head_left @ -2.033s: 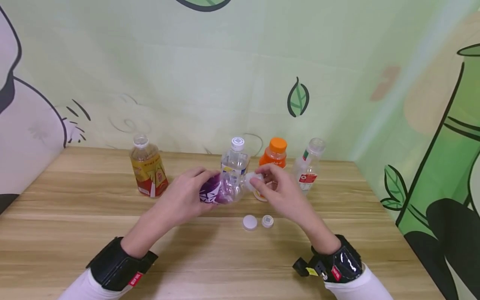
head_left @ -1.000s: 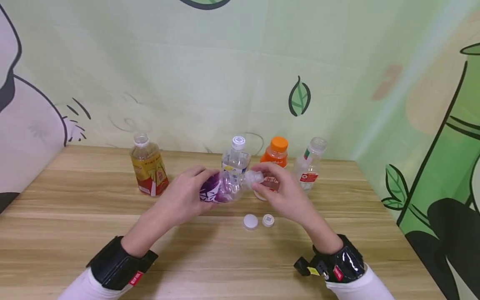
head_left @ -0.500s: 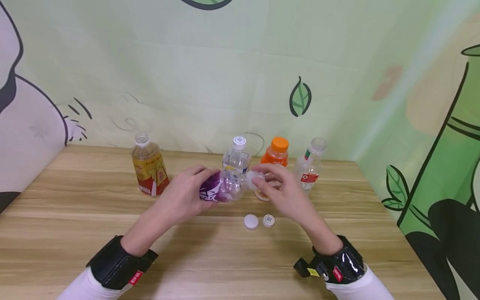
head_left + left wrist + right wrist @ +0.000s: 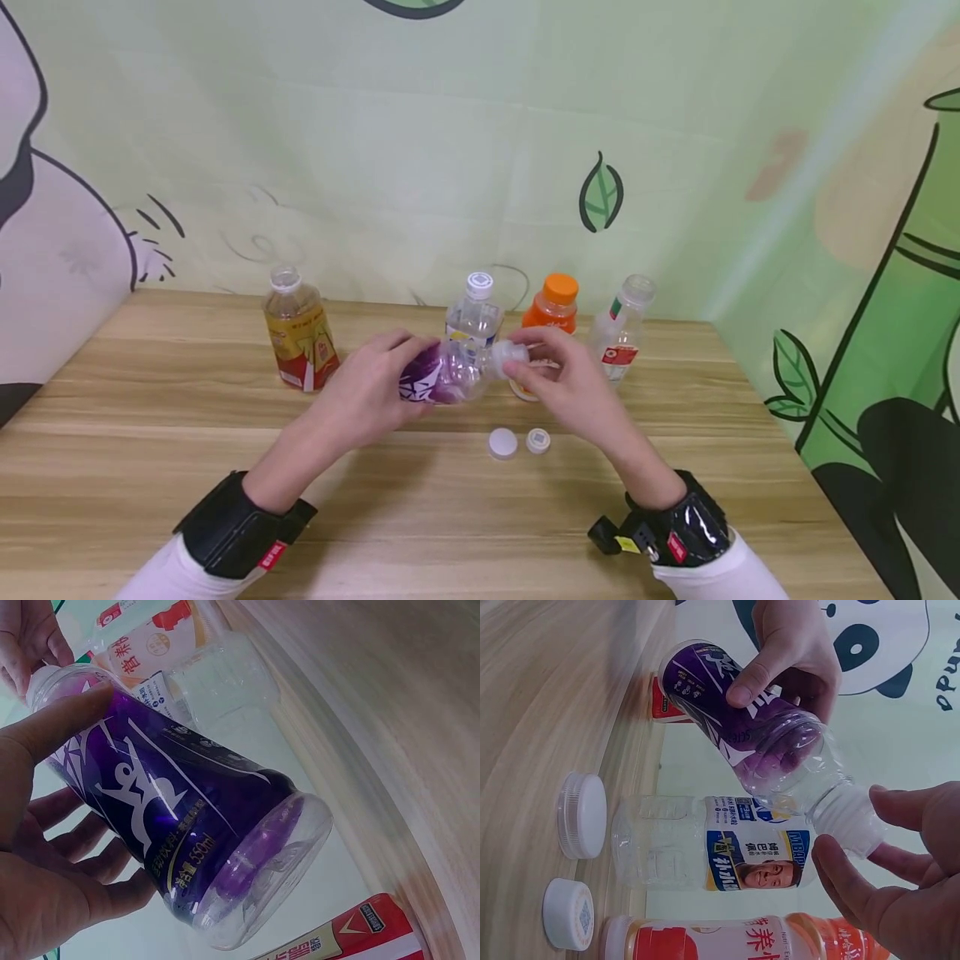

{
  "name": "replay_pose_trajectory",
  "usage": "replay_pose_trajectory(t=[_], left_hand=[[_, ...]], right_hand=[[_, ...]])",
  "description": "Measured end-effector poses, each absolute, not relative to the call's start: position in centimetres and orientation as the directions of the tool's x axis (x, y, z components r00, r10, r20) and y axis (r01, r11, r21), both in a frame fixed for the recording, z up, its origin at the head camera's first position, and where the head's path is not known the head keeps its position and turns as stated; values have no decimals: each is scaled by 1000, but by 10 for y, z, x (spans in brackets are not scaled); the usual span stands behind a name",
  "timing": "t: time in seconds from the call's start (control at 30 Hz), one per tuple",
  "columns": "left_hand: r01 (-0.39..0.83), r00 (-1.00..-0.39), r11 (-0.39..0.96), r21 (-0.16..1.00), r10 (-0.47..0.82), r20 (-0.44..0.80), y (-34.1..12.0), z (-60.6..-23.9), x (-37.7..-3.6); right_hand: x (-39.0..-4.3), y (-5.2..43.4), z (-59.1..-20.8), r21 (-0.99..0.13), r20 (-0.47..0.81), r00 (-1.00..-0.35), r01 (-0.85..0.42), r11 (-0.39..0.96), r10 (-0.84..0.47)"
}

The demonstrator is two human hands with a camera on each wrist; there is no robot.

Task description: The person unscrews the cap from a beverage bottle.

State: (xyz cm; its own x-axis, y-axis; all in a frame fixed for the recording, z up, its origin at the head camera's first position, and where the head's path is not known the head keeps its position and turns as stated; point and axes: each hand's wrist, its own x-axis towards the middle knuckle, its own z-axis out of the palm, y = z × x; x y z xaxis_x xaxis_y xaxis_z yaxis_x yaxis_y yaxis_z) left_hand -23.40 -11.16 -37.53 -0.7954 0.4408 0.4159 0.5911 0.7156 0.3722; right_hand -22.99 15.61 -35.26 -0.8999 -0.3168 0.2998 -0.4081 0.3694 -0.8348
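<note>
My left hand (image 4: 367, 387) grips a clear plastic bottle with a purple label (image 4: 423, 379), tilted on its side above the table with its neck to the right. The left wrist view shows the thumb and fingers wrapped round the label (image 4: 180, 810). At the neck, my right hand (image 4: 566, 379) pinches a translucent white cap (image 4: 851, 821) between thumb and fingers. The cap sits over the bottle's mouth. Below the hands, a wide white cap (image 4: 502, 443) and a smaller white cap (image 4: 537, 441) lie on the wooden table (image 4: 450, 517).
Behind the hands stand a white-capped clear bottle (image 4: 477, 312), an orange-capped bottle (image 4: 551, 312) and an uncapped clear bottle (image 4: 618, 333). To the left is an uncapped bottle with a yellow and red label (image 4: 300, 333). A printed cloth backdrop (image 4: 450, 167) rises along the table's back edge.
The right fingers have shifted their hold round the cap, lying differently at one second ago than now. The purple-label bottle stays almost in place in the left hand.
</note>
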Motion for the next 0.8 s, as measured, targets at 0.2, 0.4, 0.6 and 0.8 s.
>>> replay_pose_trajectory(t=[0.2, 0.4, 0.6, 0.8], left_hand=[[594, -793, 713, 372, 442, 418, -112, -376, -234], [593, -795, 712, 377, 441, 418, -113, -376, -234], [585, -802, 711, 391, 434, 411, -113, -376, -235], [579, -807, 710, 401, 428, 407, -113, -376, -235]], right_hand=[[-230, 157, -353, -835, 314, -887, -428, 345, -339], [-231, 159, -354, -818, 325, -876, -450, 358, -357], [-230, 160, -355, -839, 331, -867, -451, 305, -371], [-231, 158, -354, -844, 330, -868, -447, 295, -372]])
